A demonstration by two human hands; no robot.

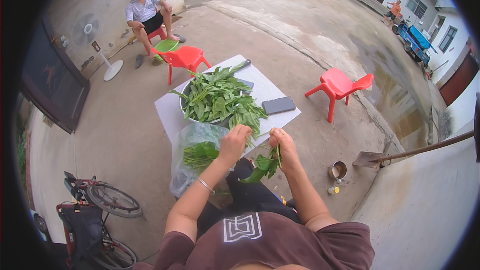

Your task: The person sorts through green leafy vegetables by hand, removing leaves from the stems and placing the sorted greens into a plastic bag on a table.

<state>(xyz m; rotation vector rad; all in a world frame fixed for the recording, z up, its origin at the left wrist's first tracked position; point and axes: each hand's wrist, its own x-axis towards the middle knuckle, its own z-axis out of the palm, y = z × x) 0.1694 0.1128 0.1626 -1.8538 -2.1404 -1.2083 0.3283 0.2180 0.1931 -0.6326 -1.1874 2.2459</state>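
Observation:
My right hand [284, 146] is closed on a small bunch of leafy greens [266, 167], whose leaves hang down over my lap. My left hand [235, 143], with a silver bangle on its wrist, pinches thin green stems [249, 142] at the near edge of a small white table [165, 114]. Beyond my hands a basin [182, 101] is heaped with leafy greens [212, 95], and more leaves [248, 114] lie beside it. A clear plastic bag [182, 180] with greens [200, 155] inside hangs at the table's near left edge.
A smartphone [278, 105] lies on the table, and a dark handle [246, 62] shows behind the basin. Red plastic chairs [339, 82] stand around, and a person [144, 11] sits beyond. A metal pot [338, 170], a shovel [369, 159], a standing fan [112, 69] and a wheelchair [82, 225] are nearby.

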